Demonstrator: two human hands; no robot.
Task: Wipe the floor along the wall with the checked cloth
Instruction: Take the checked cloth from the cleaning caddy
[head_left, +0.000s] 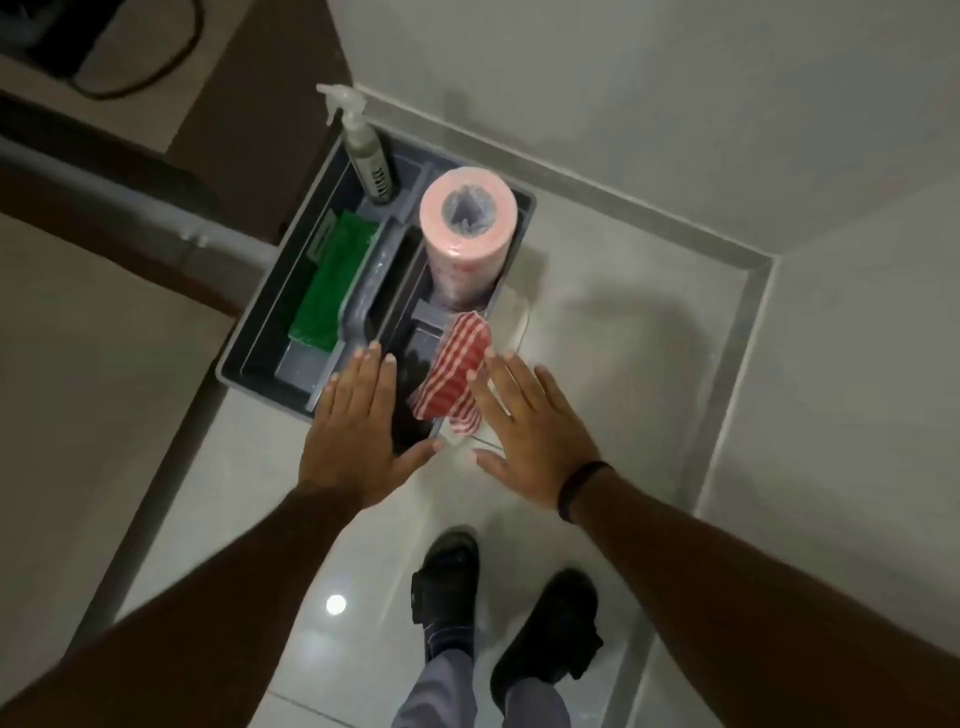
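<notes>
The checked cloth (453, 375) lies bunched over the near right edge of the grey caddy (244, 370), which sits on the floor (597, 332) near the wall corner. My left hand (349, 435) and right hand (530, 422) hover flat, fingers spread, gripping nothing; right fingertips just beside the cloth.

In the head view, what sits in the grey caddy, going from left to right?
Green pad → spray bottle → pink roll, with the checked cloth draped over the grey caddy at its near right corner.
</notes>
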